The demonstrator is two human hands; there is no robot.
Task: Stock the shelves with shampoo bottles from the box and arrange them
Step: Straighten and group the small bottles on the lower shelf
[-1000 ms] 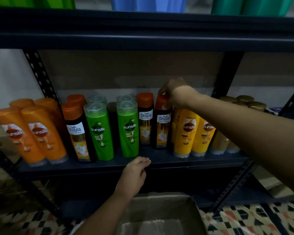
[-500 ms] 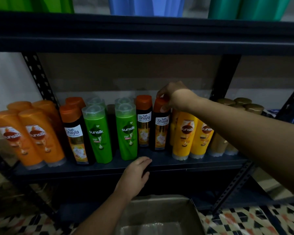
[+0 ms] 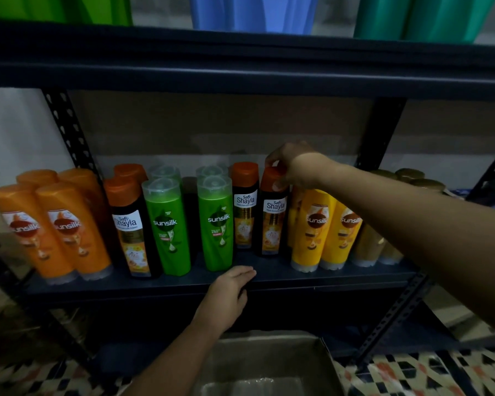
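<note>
My right hand (image 3: pixel 293 165) grips the orange cap of a dark Safi Shayla bottle (image 3: pixel 272 224) that stands on the dark shelf (image 3: pixel 340 277). A second Shayla bottle (image 3: pixel 245 207) stands just left of it. My left hand (image 3: pixel 230 292) rests with straight fingers on the shelf's front edge, below a green Sunsilk bottle (image 3: pixel 216 224). Yellow Sunsilk bottles (image 3: pixel 312 227) stand right of the held bottle. The cardboard box (image 3: pixel 269 364) sits open on the floor below.
Orange Sunsilk bottles (image 3: pixel 66 230), another Shayla bottle (image 3: pixel 132 227) and a second green bottle (image 3: pixel 167 224) fill the shelf's left half. Gold-capped bottles (image 3: pixel 412 181) stand at the far right. Green, blue and teal containers (image 3: pixel 252 12) sit on the upper shelf. Patterned tiles (image 3: pixel 426 372) cover the floor.
The view has drifted slightly downward. My right hand stays on the Shayla bottle's cap and my left hand stays on the shelf edge.
</note>
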